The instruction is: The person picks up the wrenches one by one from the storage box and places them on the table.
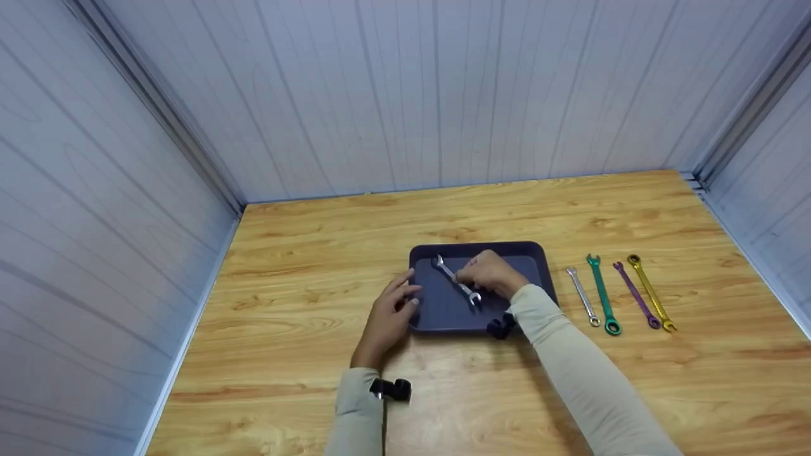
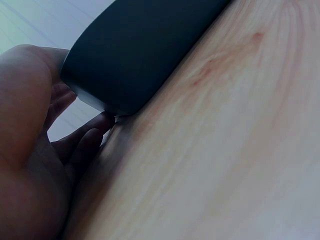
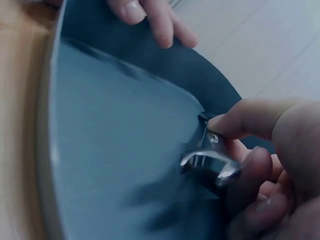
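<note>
A dark rectangular tray (image 1: 437, 326) lies on the wooden table. Inside it, a silver wrench (image 1: 443, 268) slants from the far left toward the near middle, its open-ended jaw facing the near side. My right hand (image 1: 491, 273) pinches the wrench's shank between thumb and fingers; the right wrist view shows the wrench's forked end (image 3: 210, 165) close over the tray floor. My left hand (image 1: 388, 316) rests at the tray's left side with its fingers spread, fingertips (image 3: 162, 35) lapping over the rim. In the left wrist view, other fingers (image 2: 85, 147) lie outside the tray wall, low by the table.
Right of the tray, several wrenches lie roughly side by side: a small silver one (image 1: 583, 296), a green one (image 1: 601, 292), a purple one (image 1: 635, 295) and a gold one (image 1: 652, 292). Pale panel walls (image 1: 405, 95) enclose the table's back and sides.
</note>
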`<state>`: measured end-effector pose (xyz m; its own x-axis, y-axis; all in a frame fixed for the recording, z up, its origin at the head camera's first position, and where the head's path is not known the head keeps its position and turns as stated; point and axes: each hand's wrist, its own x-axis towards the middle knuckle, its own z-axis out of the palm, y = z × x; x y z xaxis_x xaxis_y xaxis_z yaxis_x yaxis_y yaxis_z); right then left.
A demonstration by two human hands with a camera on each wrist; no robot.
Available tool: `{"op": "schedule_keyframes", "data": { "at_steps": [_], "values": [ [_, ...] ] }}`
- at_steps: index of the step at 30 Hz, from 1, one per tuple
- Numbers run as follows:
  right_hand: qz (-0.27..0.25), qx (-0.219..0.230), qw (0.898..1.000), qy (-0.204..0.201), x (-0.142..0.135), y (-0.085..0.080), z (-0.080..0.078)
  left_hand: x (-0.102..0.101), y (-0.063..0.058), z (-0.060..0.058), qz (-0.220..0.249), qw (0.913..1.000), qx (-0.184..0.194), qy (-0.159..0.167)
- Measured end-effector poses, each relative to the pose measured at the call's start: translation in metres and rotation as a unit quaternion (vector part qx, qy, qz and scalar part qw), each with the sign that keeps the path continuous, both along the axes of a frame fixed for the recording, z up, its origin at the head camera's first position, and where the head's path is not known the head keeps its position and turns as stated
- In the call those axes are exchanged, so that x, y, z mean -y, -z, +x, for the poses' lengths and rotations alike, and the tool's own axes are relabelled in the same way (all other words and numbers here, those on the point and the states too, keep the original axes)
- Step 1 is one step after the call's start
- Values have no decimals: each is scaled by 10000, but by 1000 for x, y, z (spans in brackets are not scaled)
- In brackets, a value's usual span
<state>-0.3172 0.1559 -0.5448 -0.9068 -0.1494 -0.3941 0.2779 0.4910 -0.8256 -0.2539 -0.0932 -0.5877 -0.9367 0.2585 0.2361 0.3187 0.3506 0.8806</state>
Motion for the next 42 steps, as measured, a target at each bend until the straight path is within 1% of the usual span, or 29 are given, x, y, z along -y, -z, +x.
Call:
{"op": "schedule_keyframes", "data": {
  "at_steps": [3, 7, 12, 15, 20, 28, 34, 38, 42],
  "values": [
    [-160, 234, 9995, 162, -3, 0, 0, 0, 1, 0, 28, 10000, 5, -2],
    [-220, 303, 9990, 261, -4, -1, 0, 0, 0, 0, -14, 10000, 62, -48],
    [-156, 347, 9991, 167, -4, -3, 1, 0, -1, 0, -70, 9998, 138, -88],
    [-158, 405, 9990, 119, -5, -5, 2, -1, -2, -1, -37, 9999, 108, -58],
    [-399, 542, 9977, 6, -8, -4, 0, 0, -2, -1, -83, 9999, 84, -46],
    [-671, 821, 9943, 57, -12, -3, 1, 0, -2, 1, -37, 9999, 138, -35],
    [-960, 857, 9916, 138, -13, -4, 2, 0, -2, -1, -85, 9997, 235, -75],
    [-971, 841, 9917, 103, -14, -4, 3, 1, -1, -1, -110, 9995, 282, -97],
    [-1091, 863, 9903, 76, -14, -3, 4, 2, 0, -1, -96, 9995, 285, -130]
  ]
}}
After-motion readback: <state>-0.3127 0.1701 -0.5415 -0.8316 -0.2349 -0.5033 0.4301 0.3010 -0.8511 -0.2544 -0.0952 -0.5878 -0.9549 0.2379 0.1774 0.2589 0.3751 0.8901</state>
